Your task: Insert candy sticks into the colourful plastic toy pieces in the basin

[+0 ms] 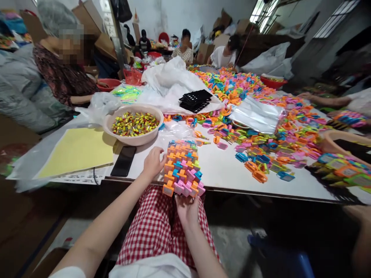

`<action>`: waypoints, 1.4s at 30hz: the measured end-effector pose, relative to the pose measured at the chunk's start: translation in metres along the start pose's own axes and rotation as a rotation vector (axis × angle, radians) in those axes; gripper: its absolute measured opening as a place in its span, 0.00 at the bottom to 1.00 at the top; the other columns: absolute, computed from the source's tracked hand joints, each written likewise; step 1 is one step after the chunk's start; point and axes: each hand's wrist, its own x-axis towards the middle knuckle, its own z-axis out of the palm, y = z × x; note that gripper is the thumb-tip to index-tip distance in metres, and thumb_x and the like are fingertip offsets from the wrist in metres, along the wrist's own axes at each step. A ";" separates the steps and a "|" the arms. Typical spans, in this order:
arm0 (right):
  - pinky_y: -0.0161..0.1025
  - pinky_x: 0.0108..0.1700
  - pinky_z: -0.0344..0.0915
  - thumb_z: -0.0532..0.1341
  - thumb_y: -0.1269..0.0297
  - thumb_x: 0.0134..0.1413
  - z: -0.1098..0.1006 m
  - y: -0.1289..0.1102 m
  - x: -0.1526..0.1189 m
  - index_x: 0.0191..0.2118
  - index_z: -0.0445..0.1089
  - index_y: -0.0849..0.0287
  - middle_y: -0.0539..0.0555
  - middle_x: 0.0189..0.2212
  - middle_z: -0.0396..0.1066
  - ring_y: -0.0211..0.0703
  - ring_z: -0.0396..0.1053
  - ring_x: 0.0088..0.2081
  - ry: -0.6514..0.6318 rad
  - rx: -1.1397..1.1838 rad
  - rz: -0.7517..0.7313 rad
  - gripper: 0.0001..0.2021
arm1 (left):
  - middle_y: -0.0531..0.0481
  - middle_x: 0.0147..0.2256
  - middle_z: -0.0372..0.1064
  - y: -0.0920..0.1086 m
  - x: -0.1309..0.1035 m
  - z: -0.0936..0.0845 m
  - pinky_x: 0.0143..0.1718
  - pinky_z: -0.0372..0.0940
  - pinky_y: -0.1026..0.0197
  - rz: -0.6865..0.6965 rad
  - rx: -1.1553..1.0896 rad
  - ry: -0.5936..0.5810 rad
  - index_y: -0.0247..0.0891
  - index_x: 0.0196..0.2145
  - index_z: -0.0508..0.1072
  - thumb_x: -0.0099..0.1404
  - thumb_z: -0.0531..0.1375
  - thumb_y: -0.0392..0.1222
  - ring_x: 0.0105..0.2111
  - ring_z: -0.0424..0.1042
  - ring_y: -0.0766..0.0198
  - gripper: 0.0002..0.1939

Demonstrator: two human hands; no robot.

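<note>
A block of orange, blue, pink and green plastic pieces (182, 168) in several rows, with clear film at its far end, lies at the table's front edge. My right hand (188, 208) holds its near end from below, fingers hidden underneath. My left hand (154, 162) is at the block's left side, fingers curled close to it; whether they grip anything is unclear. Left of the block are a black phone (123, 161) and a beige bowl (158, 122) of small yellow and red pieces.
Loose colourful plastic pieces (257, 176) spread over the right and back of the table (224, 173). Yellow paper (78, 152) lies at left. Black cards (195, 100) and a silvery packet (257, 116) lie farther back. Several people sit around the table.
</note>
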 end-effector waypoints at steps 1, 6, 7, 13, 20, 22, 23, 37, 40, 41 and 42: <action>0.39 0.41 0.72 0.60 0.52 0.50 -0.002 0.002 0.002 0.32 0.71 0.52 0.47 0.33 0.76 0.38 0.73 0.38 -0.009 -0.022 -0.023 0.10 | 0.48 0.34 0.68 0.001 0.008 -0.002 0.36 0.62 0.61 0.011 -0.014 -0.009 0.38 0.35 0.66 0.61 0.54 0.39 0.36 0.68 0.62 0.04; 0.44 0.45 0.72 0.60 0.53 0.48 -0.007 0.003 0.009 0.34 0.70 0.50 0.47 0.34 0.76 0.41 0.74 0.40 -0.019 -0.168 -0.108 0.09 | 0.48 0.35 0.67 0.014 0.049 -0.013 0.38 0.62 0.61 0.134 -0.042 -0.115 0.38 0.33 0.66 0.60 0.54 0.35 0.38 0.68 0.62 0.03; 0.44 0.46 0.71 0.60 0.53 0.48 -0.008 0.002 0.010 0.33 0.70 0.48 0.46 0.34 0.76 0.41 0.74 0.41 -0.027 -0.189 -0.110 0.08 | 0.48 0.36 0.67 0.018 0.056 -0.014 0.39 0.62 0.61 0.167 -0.024 -0.145 0.38 0.33 0.67 0.59 0.54 0.34 0.40 0.67 0.61 0.04; 0.44 0.47 0.71 0.54 0.58 0.46 -0.011 -0.005 0.015 0.25 0.66 0.32 0.36 0.36 0.76 0.42 0.70 0.49 -0.115 -0.287 -0.090 0.08 | 0.45 0.38 0.67 0.049 0.095 0.000 0.38 0.61 0.58 0.356 0.116 -0.364 0.38 0.36 0.69 0.61 0.55 0.36 0.42 0.67 0.56 0.05; 0.41 0.45 0.74 0.52 0.58 0.46 -0.011 -0.016 0.020 0.29 0.66 0.27 0.35 0.37 0.75 0.40 0.68 0.51 -0.208 -0.358 -0.024 0.11 | 0.46 0.36 0.68 0.084 0.106 0.021 0.40 0.61 0.59 0.463 0.084 -0.447 0.37 0.34 0.71 0.63 0.54 0.37 0.40 0.68 0.58 0.06; 0.40 0.43 0.74 0.52 0.57 0.47 -0.011 -0.020 0.023 0.30 0.66 0.28 0.36 0.36 0.75 0.40 0.69 0.50 -0.193 -0.369 -0.033 0.10 | 0.47 0.34 0.69 0.088 0.102 0.022 0.39 0.61 0.60 0.427 0.017 -0.460 0.38 0.33 0.71 0.63 0.55 0.39 0.39 0.68 0.59 0.05; 0.40 0.43 0.74 0.52 0.57 0.47 -0.011 -0.022 0.024 0.30 0.66 0.28 0.36 0.35 0.75 0.40 0.69 0.49 -0.178 -0.367 -0.041 0.10 | 0.48 0.33 0.69 0.089 0.100 0.022 0.38 0.61 0.60 0.412 -0.010 -0.461 0.38 0.33 0.71 0.63 0.55 0.39 0.38 0.68 0.59 0.05; 0.43 0.46 0.74 0.51 0.59 0.43 -0.014 -0.017 0.021 0.29 0.67 0.29 0.37 0.37 0.75 0.42 0.68 0.51 -0.177 -0.352 -0.033 0.12 | 0.44 0.41 0.66 -0.003 -0.016 0.006 0.41 0.66 0.57 -0.152 -0.464 0.066 0.38 0.43 0.66 0.60 0.54 0.40 0.39 0.68 0.62 0.13; 0.41 0.48 0.73 0.51 0.60 0.44 -0.011 -0.015 0.018 0.31 0.67 0.28 0.36 0.39 0.74 0.40 0.66 0.53 -0.224 -0.310 -0.021 0.14 | 0.43 0.45 0.64 -0.019 -0.048 0.034 0.42 0.66 0.57 -0.336 -0.608 -0.026 0.38 0.47 0.63 0.51 0.60 0.37 0.43 0.69 0.61 0.23; 0.40 0.47 0.73 0.51 0.61 0.44 -0.010 -0.014 0.018 0.31 0.67 0.29 0.36 0.39 0.74 0.39 0.66 0.53 -0.229 -0.290 -0.022 0.14 | 0.43 0.46 0.65 -0.019 -0.051 0.042 0.44 0.66 0.56 -0.377 -0.669 -0.067 0.38 0.47 0.62 0.50 0.61 0.35 0.43 0.69 0.61 0.25; 0.39 0.47 0.73 0.50 0.61 0.45 -0.009 -0.013 0.019 0.31 0.67 0.29 0.37 0.40 0.74 0.39 0.66 0.53 -0.229 -0.270 -0.030 0.14 | 0.44 0.46 0.66 -0.016 -0.051 0.047 0.45 0.66 0.56 -0.409 -0.731 -0.107 0.38 0.47 0.62 0.48 0.61 0.34 0.43 0.70 0.61 0.27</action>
